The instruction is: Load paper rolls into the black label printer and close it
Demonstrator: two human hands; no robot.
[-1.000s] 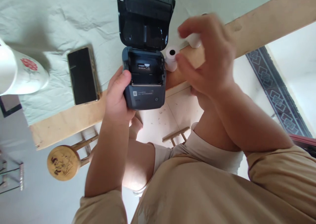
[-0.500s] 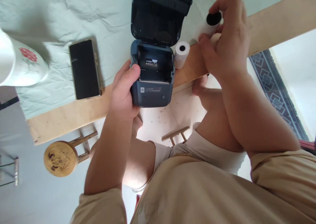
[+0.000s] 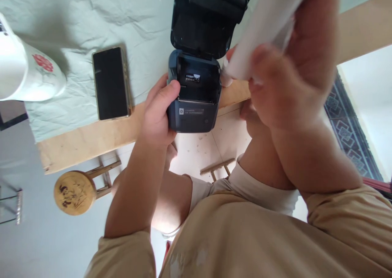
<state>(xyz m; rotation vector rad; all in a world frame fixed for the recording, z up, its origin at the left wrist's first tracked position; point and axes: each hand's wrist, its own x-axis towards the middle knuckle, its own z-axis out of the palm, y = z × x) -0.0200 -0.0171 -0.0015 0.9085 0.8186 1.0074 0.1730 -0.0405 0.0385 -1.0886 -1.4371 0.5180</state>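
My left hand [image 3: 159, 110] is closed around the left side of a dark portable label printer [image 3: 194, 116], thumb on its edge. The printer's black lid [image 3: 208, 23] is flipped up, and its paper bay shows a small printed sticker inside. A white paper roll [image 3: 263, 29], blurred by motion, is gripped in my right hand [image 3: 290, 74] to the right of the lid, apart from the bay. Beside the printer's right edge, a second, smaller white roll [image 3: 226, 80] is mostly hidden behind the held roll and my fingers.
A black-screened phone [image 3: 112, 84] lies on the pale green tablecloth [image 3: 143, 33]. Left of it stands a white container with a red pattern [image 3: 43, 76]. The wooden table edge [image 3: 82, 147] runs below. A round wooden stool [image 3: 75, 192] stands on the floor at lower left.
My right hand has lifted the paper roll closer to the camera and tilted it sideways, so it now covers most of the smaller roll. The printer stays in my left hand, its lid still up.
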